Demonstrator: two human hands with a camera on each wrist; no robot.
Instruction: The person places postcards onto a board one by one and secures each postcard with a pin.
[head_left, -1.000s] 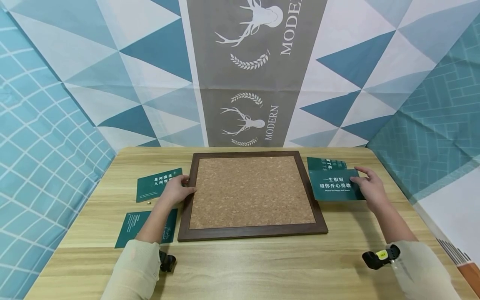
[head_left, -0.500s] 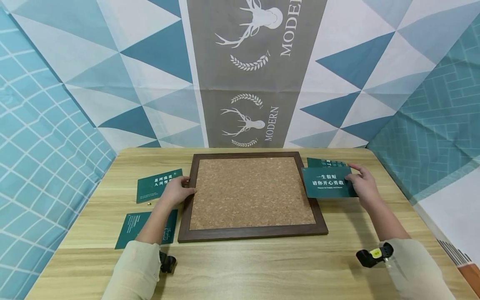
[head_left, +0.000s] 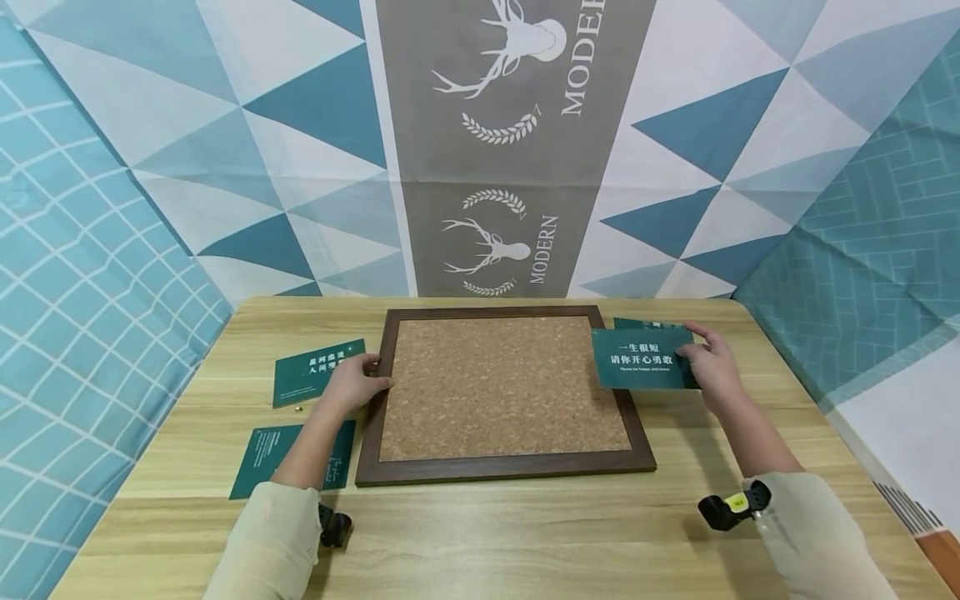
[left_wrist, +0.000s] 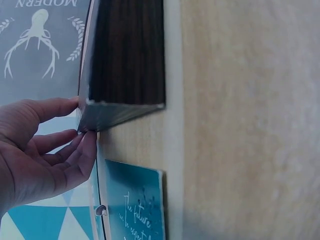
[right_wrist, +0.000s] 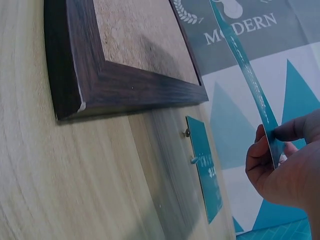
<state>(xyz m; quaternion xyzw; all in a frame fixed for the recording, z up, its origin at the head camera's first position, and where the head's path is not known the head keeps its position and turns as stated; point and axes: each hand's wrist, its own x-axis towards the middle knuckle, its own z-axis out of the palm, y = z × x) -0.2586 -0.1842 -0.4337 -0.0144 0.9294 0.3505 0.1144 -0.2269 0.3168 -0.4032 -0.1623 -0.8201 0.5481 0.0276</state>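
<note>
Four cards [head_left: 641, 360], apparently: right hand [head_left: 712, 367] pinches one, left hand [head_left: 351, 385] grips one corkboard [head_left: 502, 387].

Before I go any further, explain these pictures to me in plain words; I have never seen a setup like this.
There is no machine arm here, just a person's left hand and right hand. The wide picture comes from a camera worn on the head; the two closer ones come from wrist cameras, each watching its own hand.

On the wood-grain table lies a cork board in a dark frame. To its left are an upper green card, a lower green card and a tiny shiny piece. To its right is another green card.

The left hand holds the frame's left side. The right hand pinches a lettered green card, raised above the table.
</note>
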